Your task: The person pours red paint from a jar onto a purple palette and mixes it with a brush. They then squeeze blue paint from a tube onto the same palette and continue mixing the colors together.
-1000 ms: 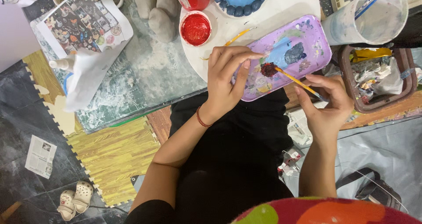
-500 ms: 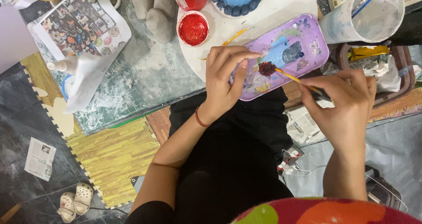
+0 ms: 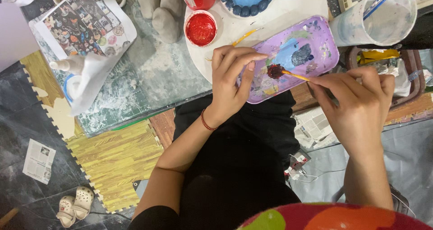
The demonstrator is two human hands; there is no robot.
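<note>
Two hands work over a purple paint tray (image 3: 311, 45) that lies half on a round white board (image 3: 293, 6) and half over the person's lap. Foam floor mats (image 3: 112, 160) with a wood pattern spread beneath, probably to guard the floor, and a paint-smeared grey sheet (image 3: 149, 83) covers the low work surface.

Steadying that tray looks to be the job of the left hand (image 3: 232, 79), which rests its curled fingers on the near edge, thumb stretched along the rim. Pinched between the thumb and fingertips of the right hand (image 3: 356, 101) is a thin yellow brush (image 3: 295, 75), angled low so its tip sits in a dark red blob (image 3: 275, 71) on the tray. Blue and grey patches of paint lie just beside that blob.

At the upper right, a clear plastic cup (image 3: 383, 16) holds cloudy water and a blue-handled stick. Smaller still, a small round pot (image 3: 200, 28) on the board is filled with bright red paint.
</note>
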